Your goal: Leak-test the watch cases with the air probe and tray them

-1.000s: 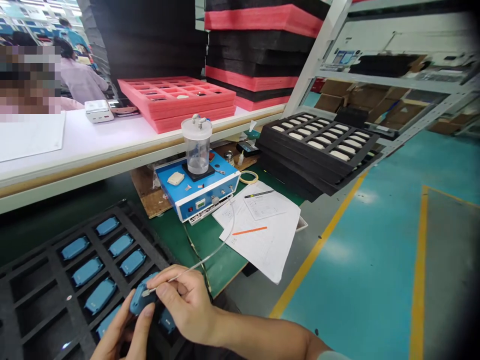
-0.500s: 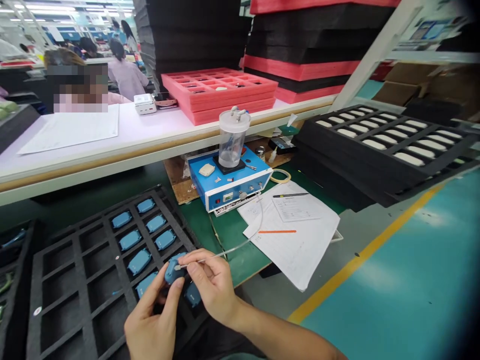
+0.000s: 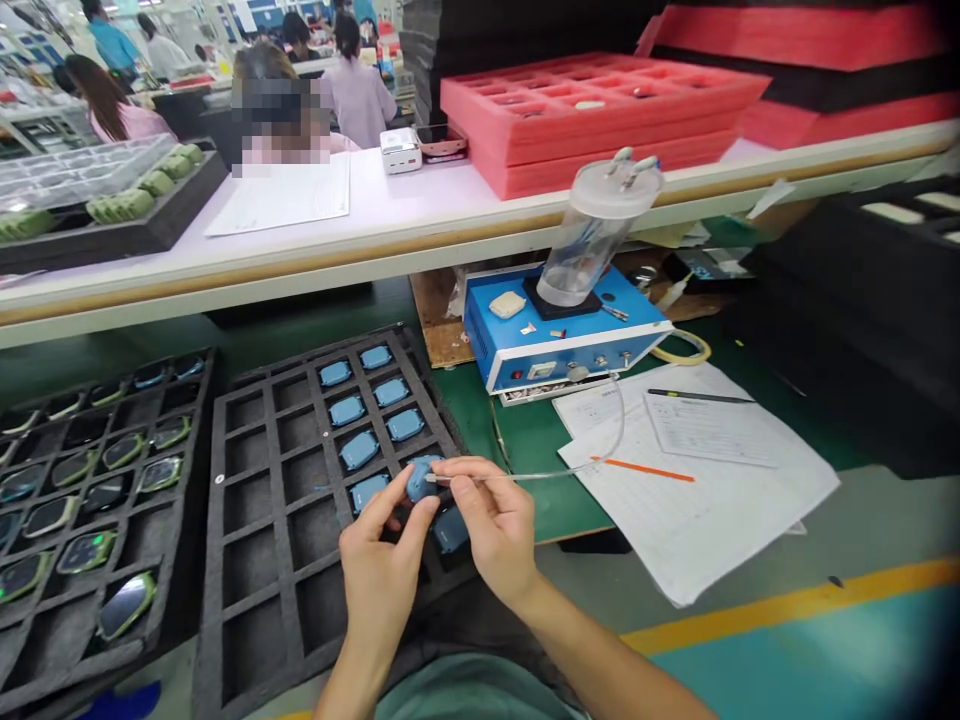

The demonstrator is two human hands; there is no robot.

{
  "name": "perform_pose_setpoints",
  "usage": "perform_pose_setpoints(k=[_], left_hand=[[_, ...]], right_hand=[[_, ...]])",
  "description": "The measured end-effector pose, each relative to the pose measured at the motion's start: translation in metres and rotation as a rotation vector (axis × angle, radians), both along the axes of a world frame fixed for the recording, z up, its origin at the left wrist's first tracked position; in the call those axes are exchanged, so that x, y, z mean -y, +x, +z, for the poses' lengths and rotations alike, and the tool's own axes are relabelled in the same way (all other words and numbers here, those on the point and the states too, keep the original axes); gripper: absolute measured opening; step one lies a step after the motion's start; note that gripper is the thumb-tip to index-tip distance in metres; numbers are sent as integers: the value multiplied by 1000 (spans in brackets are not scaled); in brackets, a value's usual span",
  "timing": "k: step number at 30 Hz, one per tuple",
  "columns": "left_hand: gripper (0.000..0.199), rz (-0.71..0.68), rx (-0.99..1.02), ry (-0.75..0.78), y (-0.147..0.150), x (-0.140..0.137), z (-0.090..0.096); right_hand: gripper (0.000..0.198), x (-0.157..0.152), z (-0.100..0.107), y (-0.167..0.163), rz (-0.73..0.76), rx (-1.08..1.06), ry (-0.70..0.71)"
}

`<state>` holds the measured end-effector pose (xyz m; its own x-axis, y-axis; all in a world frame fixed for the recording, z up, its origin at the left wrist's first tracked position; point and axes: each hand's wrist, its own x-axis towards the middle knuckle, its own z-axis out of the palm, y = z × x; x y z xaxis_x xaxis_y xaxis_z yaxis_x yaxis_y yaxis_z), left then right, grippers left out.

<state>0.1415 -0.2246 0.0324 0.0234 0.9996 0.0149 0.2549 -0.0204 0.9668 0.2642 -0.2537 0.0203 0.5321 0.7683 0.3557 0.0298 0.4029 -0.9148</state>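
Note:
My left hand (image 3: 386, 560) pinches a small blue watch case (image 3: 420, 486) between thumb and fingers, above a black foam tray (image 3: 210, 590). From the other side, my right hand (image 3: 499, 530) grips a thin nozzle (image 3: 440, 479), its tip at the face of that case; whether they touch I cannot tell. A clear tube (image 3: 621, 425) runs from the nozzle to a blue control box (image 3: 577, 352). More blue cases, such as one near the middle (image 3: 347, 410), lie in the tray's right-hand compartments.
At left, a second foam tray (image 3: 176, 570) holds watches with dark screens. Papers (image 3: 667, 530) with a pen lie right of my hands. A clear cylinder (image 3: 592, 235) tops the control box. Overhead runs a shelf edge (image 3: 300, 262) bearing pink foam trays (image 3: 540, 150). Co-workers sit beyond.
The view has swung left, so things sit farther right and more of the left-hand watch tray shows. Both hands keep hold of the case and nozzle, and the case appears turned slightly.

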Motion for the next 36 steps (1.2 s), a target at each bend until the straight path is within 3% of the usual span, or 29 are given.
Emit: perform_pose_setpoints(k=[16,20,22,24,27,29,32,36], left_hand=[[50,11,-4,27,2,-3,-5],[45,-48,-100,92,-9,-4,-1],[39,-159,-204,178,-24,-4,7],[35,-377,-331,229,-41,-4,18],[37,-773,-568,180,-58,-1,34],[39,-881,-706,152,-61,5,39],[38,-791,-773,188,-59,20,32],[24,-618,-801,446,-62,49,5]], right_hand=[[15,-3,0,-1,15,-40,1],[16,0,-3,-1,15,-87,-35],[16,3,-7,-1,-3,-139,-49],[16,6,-12,0,-14,-180,-63],[16,8,-17,2,-5,-187,-79],[16,11,-17,2,0,-173,-103],[17,15,-16,1,-25,-150,-151],[19,18,-14,-1,-54,-174,-183]])
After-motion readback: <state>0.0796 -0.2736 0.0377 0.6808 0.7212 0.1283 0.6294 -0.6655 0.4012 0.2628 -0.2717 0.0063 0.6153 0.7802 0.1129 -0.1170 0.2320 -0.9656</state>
